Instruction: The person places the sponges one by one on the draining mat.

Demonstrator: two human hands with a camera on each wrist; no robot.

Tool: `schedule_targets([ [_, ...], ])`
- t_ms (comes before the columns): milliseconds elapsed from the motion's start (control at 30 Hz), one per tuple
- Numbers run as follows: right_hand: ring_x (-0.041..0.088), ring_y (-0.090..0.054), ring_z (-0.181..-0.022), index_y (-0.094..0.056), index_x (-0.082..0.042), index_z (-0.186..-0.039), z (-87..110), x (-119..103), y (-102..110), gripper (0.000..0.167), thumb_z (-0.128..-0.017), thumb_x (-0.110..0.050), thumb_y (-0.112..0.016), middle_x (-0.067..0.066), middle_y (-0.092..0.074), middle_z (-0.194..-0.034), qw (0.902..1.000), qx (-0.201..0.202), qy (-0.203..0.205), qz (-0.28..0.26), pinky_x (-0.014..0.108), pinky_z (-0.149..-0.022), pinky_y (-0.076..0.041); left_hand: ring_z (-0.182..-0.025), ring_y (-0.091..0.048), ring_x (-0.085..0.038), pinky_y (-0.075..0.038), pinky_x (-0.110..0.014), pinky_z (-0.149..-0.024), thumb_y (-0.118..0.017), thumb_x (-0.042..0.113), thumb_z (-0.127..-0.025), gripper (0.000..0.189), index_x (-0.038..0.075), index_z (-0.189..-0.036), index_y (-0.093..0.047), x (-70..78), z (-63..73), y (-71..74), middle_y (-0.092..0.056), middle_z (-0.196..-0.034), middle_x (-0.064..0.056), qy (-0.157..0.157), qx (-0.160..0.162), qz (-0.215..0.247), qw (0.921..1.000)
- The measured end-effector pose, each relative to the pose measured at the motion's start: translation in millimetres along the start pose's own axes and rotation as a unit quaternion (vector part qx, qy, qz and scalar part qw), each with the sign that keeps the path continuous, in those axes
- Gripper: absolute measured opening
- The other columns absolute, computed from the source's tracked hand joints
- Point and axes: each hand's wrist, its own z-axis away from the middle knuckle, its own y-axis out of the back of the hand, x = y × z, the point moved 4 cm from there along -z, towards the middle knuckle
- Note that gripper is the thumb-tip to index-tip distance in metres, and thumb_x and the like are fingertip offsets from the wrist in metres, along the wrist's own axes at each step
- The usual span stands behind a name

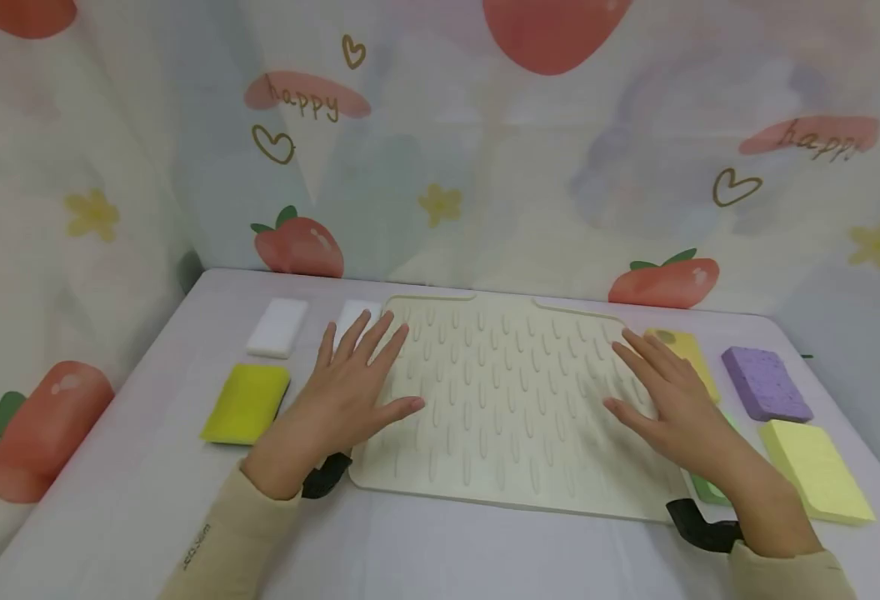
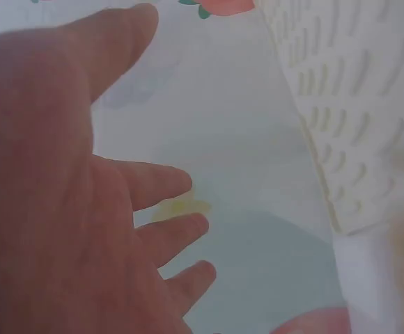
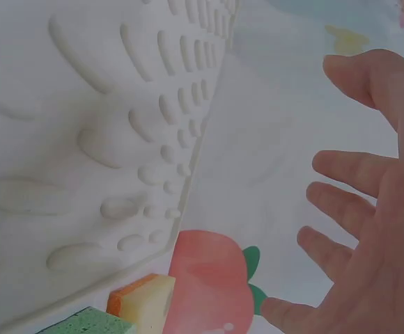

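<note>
A cream-coloured mat (image 1: pixel 500 400) with rows of raised oval ridges lies flat in the middle of the table. Over its left edge hovers my left hand (image 1: pixel 346 396), palm down with spread fingers and nothing in its grasp. My right hand (image 1: pixel 668 408) is likewise spread and holds nothing, above the mat's right side. It partly hides a yellow sponge (image 1: pixel 686 350) and a green sponge (image 1: pixel 710 490) beside the mat. Both wrist views show straight, parted fingers, with the ridged mat (image 2: pixel 334 111) off to one side.
Left of the mat are a bright yellow sponge (image 1: pixel 245 404), a white block (image 1: pixel 277 327) and a second white block (image 1: pixel 353 313) partly behind my fingers. A purple sponge (image 1: pixel 766 383) and a pale yellow block (image 1: pixel 818 471) lie at the right. Strawberry-patterned cloth (image 1: pixel 485 167) hangs behind the table.
</note>
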Motion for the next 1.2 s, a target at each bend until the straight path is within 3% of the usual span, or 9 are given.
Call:
schedule_targets([
  [333,0.041,-0.02,-0.149,-0.035,-0.009,-0.154,5.9,8,2,0.081,-0.086,-0.024,-0.076,0.016,-0.029,-0.161,0.9999,-0.002,0.012,0.011,0.058,-0.123,-0.013,-0.152,-0.017,-0.037,-0.009,-0.068,-0.118,-0.064,0.061,-0.087,0.092,0.01,-0.156,-0.03,-21.2,21.9,-11.4,-0.023,-0.165,-0.011,-0.024,-0.005,-0.021,0.9995],
  [533,0.041,-0.022,-0.149,-0.035,-0.011,-0.154,12.3,15,3,0.081,-0.086,-0.024,-0.077,0.015,-0.029,-0.161,0.9997,-0.006,0.022,0.004,0.053,-0.125,-0.012,-0.152,-0.019,-0.037,-0.01,-0.067,-0.119,-0.07,0.059,-0.083,0.097,0.008,-0.156,-0.03,-30.0,24.0,-20.7,-0.024,-0.164,-0.013,-0.014,-0.047,-0.014,0.9987],
  [800,0.045,-0.022,-0.146,-0.033,-0.008,-0.154,27.1,29,4,0.081,-0.088,-0.027,-0.075,0.019,-0.027,-0.16,0.9981,-0.05,-0.035,-0.011,0.072,-0.11,-0.023,-0.152,-0.018,-0.036,-0.009,-0.067,-0.119,-0.076,0.061,-0.076,0.106,0.008,-0.155,-0.031,-36.7,27.9,-30.0,-0.028,-0.163,-0.012,-0.02,-0.094,0.016,0.9952],
  [1033,0.048,-0.021,-0.145,-0.027,-0.011,-0.157,36.4,39,6,0.085,-0.089,-0.028,-0.074,0.023,-0.026,-0.159,0.9959,-0.071,-0.054,-0.015,0.076,-0.106,-0.023,-0.152,-0.019,-0.038,-0.011,-0.064,-0.121,-0.086,0.061,-0.061,0.12,0.005,-0.153,-0.035,-37.4,30.4,-35.3,-0.029,-0.162,-0.013,-0.028,-0.119,0.024,0.9922],
  [1200,0.05,-0.019,-0.145,-0.025,-0.011,-0.158,42.7,47,10,0.086,-0.09,-0.031,-0.073,0.024,-0.025,-0.16,0.9938,-0.087,-0.068,-0.011,0.078,-0.105,-0.022,-0.152,-0.02,-0.037,-0.011,-0.063,-0.121,-0.087,0.062,-0.057,0.123,0.002,-0.152,-0.037,-38.4,29.7,-38.3,-0.031,-0.161,-0.013,-0.035,-0.12,0.015,0.9921],
])
